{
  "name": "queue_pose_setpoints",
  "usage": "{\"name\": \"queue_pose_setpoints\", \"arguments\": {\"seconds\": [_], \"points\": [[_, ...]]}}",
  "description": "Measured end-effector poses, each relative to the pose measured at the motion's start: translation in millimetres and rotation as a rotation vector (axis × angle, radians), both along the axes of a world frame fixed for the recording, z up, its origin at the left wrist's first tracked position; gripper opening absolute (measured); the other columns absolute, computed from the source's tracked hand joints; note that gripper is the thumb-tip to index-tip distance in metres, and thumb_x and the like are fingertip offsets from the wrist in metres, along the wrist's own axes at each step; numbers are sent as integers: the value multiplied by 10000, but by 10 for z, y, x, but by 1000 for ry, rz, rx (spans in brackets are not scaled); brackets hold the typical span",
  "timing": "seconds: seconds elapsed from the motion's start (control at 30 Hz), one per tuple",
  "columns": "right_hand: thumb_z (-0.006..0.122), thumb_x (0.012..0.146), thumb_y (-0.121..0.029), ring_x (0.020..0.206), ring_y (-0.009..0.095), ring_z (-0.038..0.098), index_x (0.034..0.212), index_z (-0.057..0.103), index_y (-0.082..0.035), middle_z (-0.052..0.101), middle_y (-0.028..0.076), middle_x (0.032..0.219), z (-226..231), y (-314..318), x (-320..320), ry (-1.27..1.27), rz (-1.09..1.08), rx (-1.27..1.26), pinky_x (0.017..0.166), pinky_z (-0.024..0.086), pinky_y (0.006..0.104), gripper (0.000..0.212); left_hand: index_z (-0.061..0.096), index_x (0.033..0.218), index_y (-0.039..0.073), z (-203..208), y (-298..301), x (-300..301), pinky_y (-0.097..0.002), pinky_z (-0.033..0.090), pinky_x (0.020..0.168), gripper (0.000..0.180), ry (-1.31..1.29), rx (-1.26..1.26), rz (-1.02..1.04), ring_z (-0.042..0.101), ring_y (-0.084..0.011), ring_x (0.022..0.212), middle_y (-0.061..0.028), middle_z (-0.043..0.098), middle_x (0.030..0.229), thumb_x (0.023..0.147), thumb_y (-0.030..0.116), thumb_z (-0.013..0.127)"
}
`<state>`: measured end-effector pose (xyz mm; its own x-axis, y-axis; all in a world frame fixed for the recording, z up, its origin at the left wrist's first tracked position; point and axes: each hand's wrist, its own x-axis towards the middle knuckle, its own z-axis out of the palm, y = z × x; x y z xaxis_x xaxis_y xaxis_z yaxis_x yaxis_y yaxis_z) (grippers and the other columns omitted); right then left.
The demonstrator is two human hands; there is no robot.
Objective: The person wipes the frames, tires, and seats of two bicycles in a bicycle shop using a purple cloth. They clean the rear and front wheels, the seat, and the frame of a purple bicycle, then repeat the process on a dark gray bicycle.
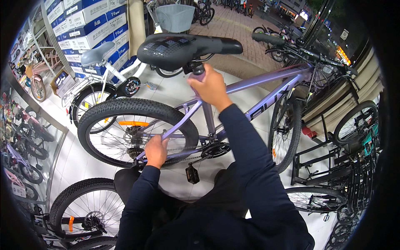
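Observation:
A purple bicycle stands in front of me, its frame (pixel 266 79) running toward the right and its rear wheel (pixel 96 129) on the left. My left hand (pixel 156 151) is closed around the slanting rear stay, close to the sprockets (pixel 135 152). Just below the black saddle (pixel 175 50), my right hand (pixel 211 86) is wrapped round the purple upper end of the seat tube, near the dark seat post. The fingers on its far side are partly hidden. Beneath the frame hang the chainring (pixel 215 150) and a black pedal (pixel 192 175).
A white bicycle (pixel 108 66) stands behind on the left, before stacked blue-and-white boxes (pixel 91 31). Another wheel (pixel 85 208) is close at my lower left. Black racks (pixel 321 162) and more bicycles crowd the right. Glass (pixel 54 166) edges the left side.

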<state>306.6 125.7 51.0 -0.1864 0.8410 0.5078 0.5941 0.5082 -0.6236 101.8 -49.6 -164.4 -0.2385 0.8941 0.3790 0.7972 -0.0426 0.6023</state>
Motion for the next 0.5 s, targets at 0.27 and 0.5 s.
{"name": "queue_pose_setpoints", "arguments": {"seconds": [0.27, 0.5], "points": [[714, 967, -140, 818, 116, 658, 1090, 727, 36, 744, 58, 903, 296, -9, 717, 433, 54, -146, 784, 555, 288, 215, 640, 1023, 10, 196, -88, 39, -543, 487, 783, 255, -53, 80, -48, 640, -457, 900, -217, 674, 918, 888, 184, 768], [737, 952, -244, 826, 128, 642, 1134, 738, 30, 756, 105, 911, 550, -37, 332, 90, 266, -54, 792, 542, 317, 329, 568, 1282, -28, 1360, 363, 453, -425, 488, 978, 378, -209, 569, -177, 621, -355, 1133, -203, 635, 1249, 949, 107, 685]]}}
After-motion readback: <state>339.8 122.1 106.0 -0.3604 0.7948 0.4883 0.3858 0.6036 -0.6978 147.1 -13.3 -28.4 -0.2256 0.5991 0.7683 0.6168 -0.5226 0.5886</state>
